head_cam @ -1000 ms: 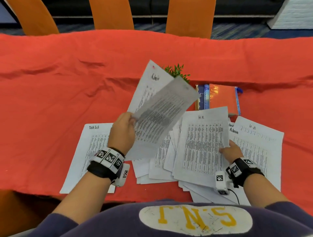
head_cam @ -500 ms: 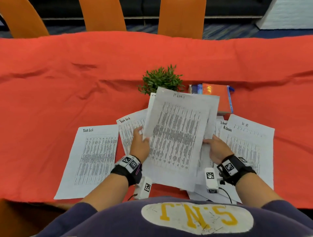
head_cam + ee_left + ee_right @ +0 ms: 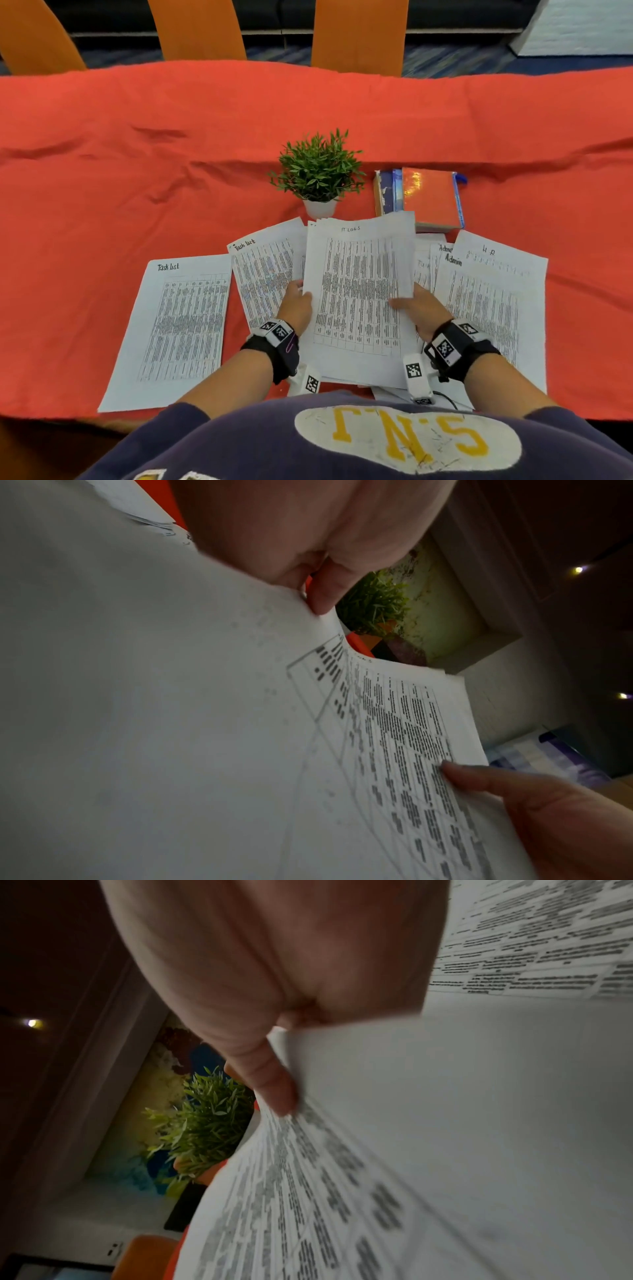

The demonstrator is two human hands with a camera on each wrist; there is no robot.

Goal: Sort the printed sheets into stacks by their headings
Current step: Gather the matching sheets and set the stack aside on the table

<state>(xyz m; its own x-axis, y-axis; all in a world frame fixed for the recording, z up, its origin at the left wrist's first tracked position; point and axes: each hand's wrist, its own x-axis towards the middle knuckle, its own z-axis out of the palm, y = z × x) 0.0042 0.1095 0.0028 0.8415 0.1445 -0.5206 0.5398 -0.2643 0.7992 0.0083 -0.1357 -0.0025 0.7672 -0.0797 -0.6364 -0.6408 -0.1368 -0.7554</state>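
Both hands are engaged on one bundle of printed sheets (image 3: 359, 294), held raised above the loose pile in front of the person; the top sheet carries the heading "IT Logs". The left hand (image 3: 297, 305) grasps the bundle's left edge, thumb on the printed face and fingers behind. The right hand (image 3: 419, 308) grasps the right edge in the same manner, its thumb lying across the table of text. On the red-covered tabletop (image 3: 137, 171), a single sheet headed "Task List" (image 3: 178, 329) lies flat to the left, with a second Task List sheet (image 3: 263, 270) just beside it, partly under the held bundle. To the right lie overlapping sheets headed "Admin" (image 3: 479, 301) and "HR" (image 3: 493, 253). A potted plant (image 3: 318, 168) and a pile of books (image 3: 424, 195) stand beyond the papers. Assessment: sorting is at an early stage, with the heading being read. No IT Logs stack is visible, so the next move likely requires a bare patch of tabletop, well apart from the other headings.
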